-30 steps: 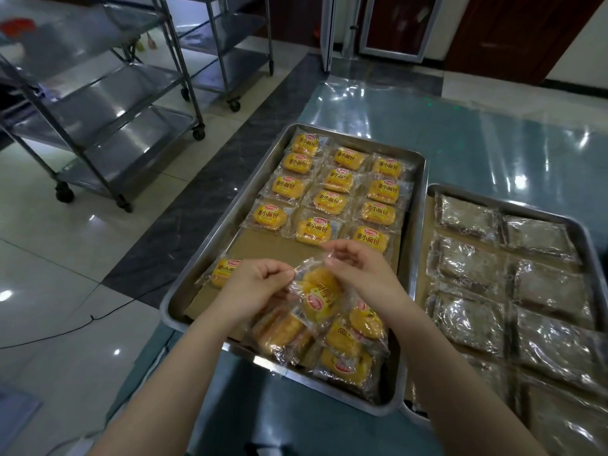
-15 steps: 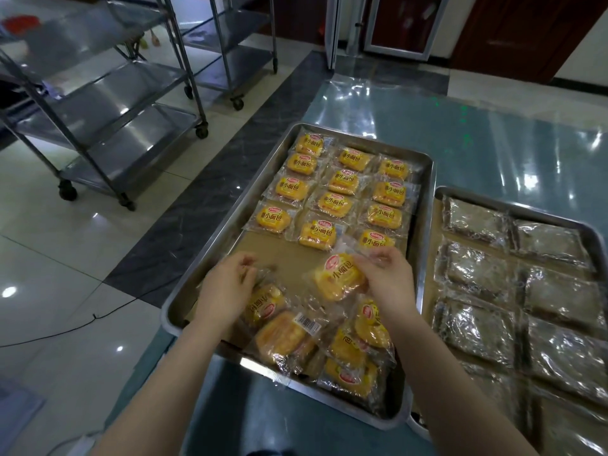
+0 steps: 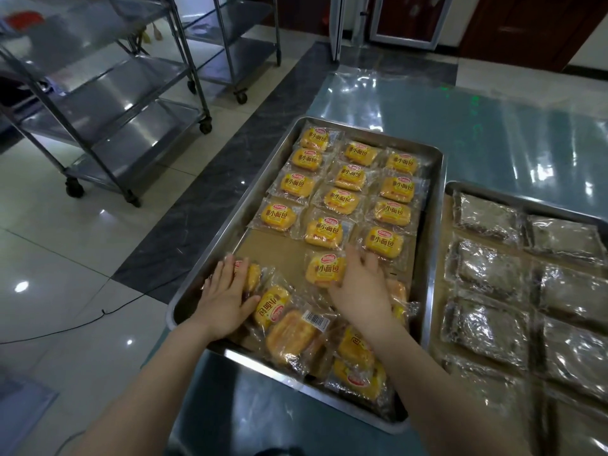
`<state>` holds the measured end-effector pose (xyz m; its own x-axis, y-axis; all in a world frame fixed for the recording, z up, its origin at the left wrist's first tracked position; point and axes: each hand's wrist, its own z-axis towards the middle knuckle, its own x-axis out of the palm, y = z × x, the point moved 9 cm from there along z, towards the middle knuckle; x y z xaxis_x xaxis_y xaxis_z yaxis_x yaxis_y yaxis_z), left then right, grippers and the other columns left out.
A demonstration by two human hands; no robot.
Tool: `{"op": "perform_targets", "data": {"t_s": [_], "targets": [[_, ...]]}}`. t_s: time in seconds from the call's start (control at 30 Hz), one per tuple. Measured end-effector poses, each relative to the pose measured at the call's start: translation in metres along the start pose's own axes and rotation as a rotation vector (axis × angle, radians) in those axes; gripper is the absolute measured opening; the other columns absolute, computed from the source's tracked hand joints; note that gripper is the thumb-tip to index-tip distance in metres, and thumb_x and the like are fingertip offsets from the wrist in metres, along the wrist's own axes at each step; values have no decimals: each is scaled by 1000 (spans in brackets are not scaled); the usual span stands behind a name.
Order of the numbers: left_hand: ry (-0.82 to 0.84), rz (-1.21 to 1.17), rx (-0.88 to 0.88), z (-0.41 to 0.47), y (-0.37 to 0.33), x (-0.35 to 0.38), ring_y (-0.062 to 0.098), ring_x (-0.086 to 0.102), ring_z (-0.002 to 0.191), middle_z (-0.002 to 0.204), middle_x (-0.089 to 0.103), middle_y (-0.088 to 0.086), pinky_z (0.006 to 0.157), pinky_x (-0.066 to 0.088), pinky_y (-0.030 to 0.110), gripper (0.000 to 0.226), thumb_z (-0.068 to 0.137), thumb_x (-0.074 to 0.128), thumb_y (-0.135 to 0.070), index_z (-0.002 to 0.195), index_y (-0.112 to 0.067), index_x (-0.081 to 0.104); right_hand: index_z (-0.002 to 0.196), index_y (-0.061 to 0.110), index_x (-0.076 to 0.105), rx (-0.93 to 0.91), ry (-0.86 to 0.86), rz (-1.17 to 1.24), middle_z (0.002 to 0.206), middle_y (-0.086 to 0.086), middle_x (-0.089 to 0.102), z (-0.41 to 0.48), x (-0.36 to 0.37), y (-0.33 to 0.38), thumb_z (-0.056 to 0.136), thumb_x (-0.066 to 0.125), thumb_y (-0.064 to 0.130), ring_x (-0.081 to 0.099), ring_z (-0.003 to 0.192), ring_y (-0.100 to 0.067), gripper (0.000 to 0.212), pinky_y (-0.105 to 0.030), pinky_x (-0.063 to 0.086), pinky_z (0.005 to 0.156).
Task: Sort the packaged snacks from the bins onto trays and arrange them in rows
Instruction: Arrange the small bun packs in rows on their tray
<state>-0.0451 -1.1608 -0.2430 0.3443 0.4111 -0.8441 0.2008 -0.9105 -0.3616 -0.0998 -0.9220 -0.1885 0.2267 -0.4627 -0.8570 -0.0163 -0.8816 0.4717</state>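
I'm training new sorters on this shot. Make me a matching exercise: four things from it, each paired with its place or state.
Things:
1. left hand
2. right hand
3. barcode-up bread packet
4. dark snack packets

Places or states:
A. in the right tray
B. face down in the near pile
C. on a packet at the left tray's left edge
D. setting a packet into the middle column

Pairs: 1-C, 2-D, 3-B, 4-A

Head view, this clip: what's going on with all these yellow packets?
A person is laying yellow bread packets in rows on a steel tray. The right hand sets a packet into the middle column; the left hand rests on another packet at the tray's left edge. A loose heap waits at the near end. A second tray holds silvery packets.
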Motion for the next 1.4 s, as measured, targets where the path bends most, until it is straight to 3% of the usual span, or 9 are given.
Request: {"op": "perform_targets", "data": {"t_s": [0.07, 0.13, 0.2, 0.3, 0.5, 0.63, 0.9, 1.2, 1.4], "targets": [[56, 27, 4, 1, 2, 3, 20, -27, 138, 150, -35, 0, 112, -9, 45, 89, 92, 44, -53, 141, -33, -28, 150, 30, 16, -137, -50, -199, 159, -9, 6, -1, 3, 13, 86, 62, 26, 7, 144, -36, 79, -51, 23, 112], [90, 35, 14, 1, 3, 3, 20, -27, 138, 149, -37, -1, 112, -9, 45, 93, 90, 48, -53, 140, -36, -28, 148, 34, 24, -278, 54, -221, 161, -4, -1, 2, 20, 23, 91, 56, 22, -5, 146, -33, 66, -52, 13, 114], [120, 18, 34, 0, 4, 3, 20, -30, 137, 145, -41, -3, 111, -10, 46, 92, 89, 51, -50, 137, -44, -27, 147, 40, 23, -364, 221, -239, 161, -2, -3, 1, 43, 25, 96, 47, 22, -6, 147, -29, 59, -51, 13, 115], [173, 26, 81, -7, 1, 14, 21, -40, 130, 134, -53, -4, 109, -16, 46, 85, 91, 50, -47, 125, -64, -25, 147, 48, 3, -355, 344, -249, 158, 1, -17, 1, 60, 12, 99, 40, 30, -12, 146, -27, 63, -52, 17, 116], [169, 89, 81, -8, 2, 22, 20, -46, 124, 130, -57, -4, 107, -19, 46, 79, 92, 46, -50, 122, -70, -24, 146, 50, -7, -365, 350, -254, 155, 3, -27, -1, 65, 6, 99, 38, 36, -21, 143, -25, 66, -52, 11, 116], [130, 37, 91, 2, -7, 18, 17, -47, 122, 130, -56, -7, 103, -22, 44, 64, 87, 35, -67, 116, -76, -22, 145, 48, -10, -360, 345, -256, 154, 1, -30, -4, 67, 7, 99, 35, 37, -25, 142, -25, 66, -52, 7, 115], [70, 59, 94, 37, -28, 8, 19, -47, 125, 133, -54, -6, 100, -23, 43, 62, 81, 27, -76, 117, -75, -24, 148, 38, -15, -355, 307, -369, 152, -12, -29, -4, 68, 12, 98, 34, 35, -21, 142, -36, 69, -45, -12, 113], [85, 90, 96, 56, -39, 4, 19, -46, 125, 134, -53, -3, 103, -23, 43, 64, 83, 23, -74, 128, -65, -21, 149, 19, -18, -416, 353, -461, 147, -22, -34, 4, 72, 29, 92, 45, 13, -33, 136, -37, 85, -48, -14, 114], [67, 96, 88, 63, -47, 1, 22, -46, 126, 136, -51, 0, 103, -23, 44, 67, 85, 25, -71, 138, -57, -15, 149, 22, -18, -413, 396, -405, 147, -17, -39, 8, 70, 30, 93, 53, 24, -34, 136, -33, 91, -42, -14, 110]]}}
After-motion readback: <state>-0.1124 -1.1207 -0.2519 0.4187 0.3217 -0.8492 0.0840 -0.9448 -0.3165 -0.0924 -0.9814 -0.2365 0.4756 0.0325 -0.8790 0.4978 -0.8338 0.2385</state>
